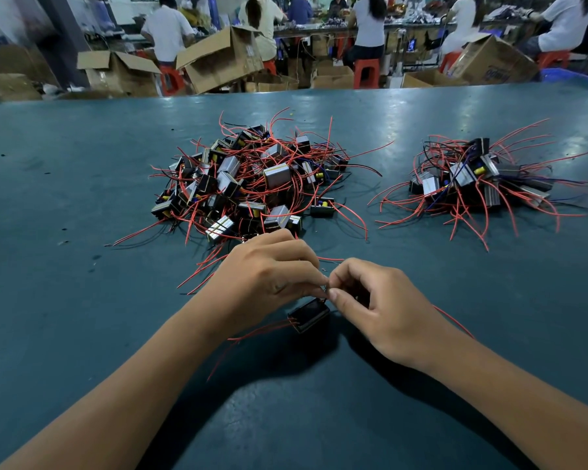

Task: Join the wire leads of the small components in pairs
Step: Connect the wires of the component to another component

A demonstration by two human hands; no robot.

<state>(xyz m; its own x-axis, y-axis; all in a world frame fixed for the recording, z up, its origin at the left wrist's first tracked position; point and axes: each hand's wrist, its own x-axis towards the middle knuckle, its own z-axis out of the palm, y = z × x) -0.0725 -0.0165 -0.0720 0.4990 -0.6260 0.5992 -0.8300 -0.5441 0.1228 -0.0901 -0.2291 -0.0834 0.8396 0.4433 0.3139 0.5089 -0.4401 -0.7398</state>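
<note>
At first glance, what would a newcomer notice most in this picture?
Two heaps of small parts with red wires lie on the teal table: a big pile at the middle and a smaller pile to its right. In front, the left hand and right hand pinch thin leads above a black part.

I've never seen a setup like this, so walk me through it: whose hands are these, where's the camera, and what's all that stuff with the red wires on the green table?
There is no machine here. One picture comes from a camera worn on a person's head, looking forward and down at their own two bare hands. The left hand and right hand meet at the fingertips, pinching thin wire ends together above a small black component. On the green table lie two heaps of similar small parts with red and black leads: a large pile straight ahead and a smaller pile to the right. Beyond the table, other people sit at benches among cardboard boxes.
</note>
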